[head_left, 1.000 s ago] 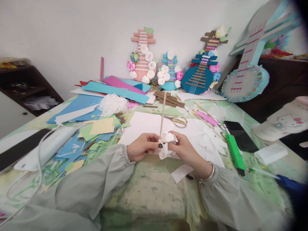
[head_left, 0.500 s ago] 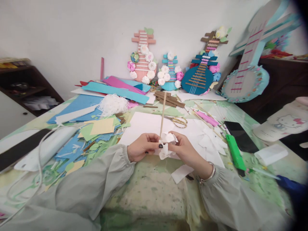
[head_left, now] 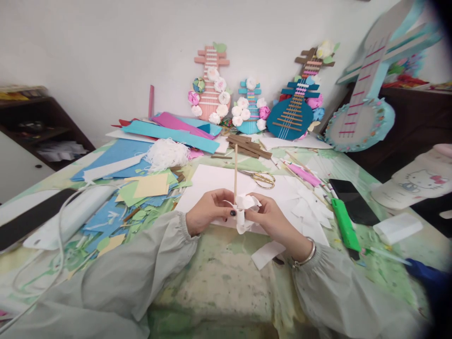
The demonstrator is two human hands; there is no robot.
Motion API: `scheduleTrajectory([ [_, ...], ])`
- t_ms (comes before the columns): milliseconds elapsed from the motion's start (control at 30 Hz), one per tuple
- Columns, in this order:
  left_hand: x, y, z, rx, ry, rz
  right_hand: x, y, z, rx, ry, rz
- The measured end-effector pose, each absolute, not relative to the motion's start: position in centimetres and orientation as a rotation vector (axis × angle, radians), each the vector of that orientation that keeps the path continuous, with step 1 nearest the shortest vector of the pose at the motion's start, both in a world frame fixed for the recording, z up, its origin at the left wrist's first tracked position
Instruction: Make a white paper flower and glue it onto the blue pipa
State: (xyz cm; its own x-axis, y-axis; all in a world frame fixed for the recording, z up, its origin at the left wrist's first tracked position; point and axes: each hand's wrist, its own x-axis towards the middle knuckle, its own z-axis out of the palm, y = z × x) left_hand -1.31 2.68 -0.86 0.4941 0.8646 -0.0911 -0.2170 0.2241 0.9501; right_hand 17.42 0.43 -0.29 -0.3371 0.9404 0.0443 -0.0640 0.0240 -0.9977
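Between my two hands is a white paper flower (head_left: 248,202) with curled petals, held above the table's front. A thin wooden stick (head_left: 236,172) rises nearly upright from its left side. My left hand (head_left: 211,212) pinches the flower's left edge by the stick, thumb with dark nail polish in front. My right hand (head_left: 268,214) grips the flower's right side between thumb and fingers. Under the hands lies a sheet of white paper (head_left: 197,188), and gold-handled scissors (head_left: 263,179) rest on it. A loose white paper strip (head_left: 267,254) lies near my right wrist.
At left lie blue, green and yellow paper scraps (head_left: 141,197) and a white string bundle (head_left: 167,154). Decorated paper instruments (head_left: 291,113) lean on the wall. To the right are a green utility knife (head_left: 345,226), a black phone (head_left: 353,201) and a white bottle (head_left: 413,176).
The stick has shifted slightly left and lower and stands straighter. My left thumb has moved slightly left, baring a rolled petal at the flower's front. My right hand stays nearly still.
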Motion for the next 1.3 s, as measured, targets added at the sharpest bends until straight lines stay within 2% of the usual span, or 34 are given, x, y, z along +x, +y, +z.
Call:
scheduleTrajectory([
  [433,-2.4,3.9,0.6,0.789,0.695,1.024,17.5,0.6,0.0,-1.085,-1.425,1.438],
  [500,-3.0,4.6,0.6,0.901,0.798,1.065,17.7,0.8,-0.2,-1.077,-1.366,1.413],
  [600,-3.7,5.6,-0.2,1.485,1.22,1.069,17.8,1.1,-0.6,-1.043,-1.284,1.38],
  [767,-3.7,5.9,-1.2,1.714,1.348,1.167,17.5,1.1,-1.3,-1.023,-1.212,1.396],
  [900,-2.8,4.6,-0.4,1.766,1.149,1.199,17.2,0.9,-1.4,-1.009,-1.224,1.361],
  [1000,-2.0,3.5,0.0,1.496,0.864,1.037,17.0,0.7,-1.0,-1.018,-1.281,1.279],
  [1133,-1.3,2.6,-0.1,1.312,0.739,0.918,16.7,0.5,-0.5,-1.013,-1.392,1.199],
  [1300,-1.0,2.3,-0.4,1.415,0.699,0.931,16.5,0.2,-0.6,-1.087,-1.533,1.075],
])
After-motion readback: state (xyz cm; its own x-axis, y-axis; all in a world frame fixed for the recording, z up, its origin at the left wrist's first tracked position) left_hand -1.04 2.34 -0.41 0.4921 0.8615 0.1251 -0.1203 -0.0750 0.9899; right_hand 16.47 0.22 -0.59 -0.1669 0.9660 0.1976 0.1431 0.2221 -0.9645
